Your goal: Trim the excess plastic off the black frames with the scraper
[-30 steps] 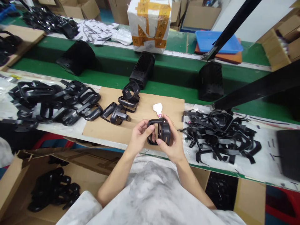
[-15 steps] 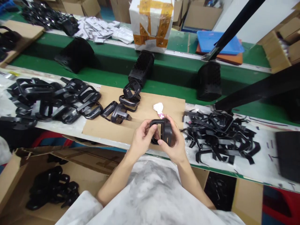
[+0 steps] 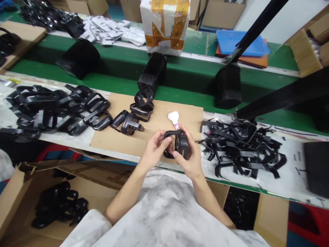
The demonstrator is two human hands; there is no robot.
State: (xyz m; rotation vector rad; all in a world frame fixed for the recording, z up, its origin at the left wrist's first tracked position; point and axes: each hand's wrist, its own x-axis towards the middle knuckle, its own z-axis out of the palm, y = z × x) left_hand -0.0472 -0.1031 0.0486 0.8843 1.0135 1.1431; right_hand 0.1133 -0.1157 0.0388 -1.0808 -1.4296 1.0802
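Note:
Both of my hands hold one black plastic frame part [image 3: 177, 142] just above the cardboard sheet [image 3: 113, 137] on the bench. My left hand [image 3: 154, 151] grips its left side with curled fingers. My right hand [image 3: 189, 156] wraps its right side, thumb on the front. A small white packet with red print [image 3: 174, 118] lies just beyond the part.
A pile of black frames [image 3: 51, 109] lies to the left and a heap of black strips [image 3: 239, 144] to the right. Black housings [image 3: 151, 73] stand on the green conveyor [image 3: 118, 85]. A cardboard box with black parts [image 3: 59, 206] sits below left.
The hands and the black part have shifted only slightly; the fingers have adjusted their hold on it.

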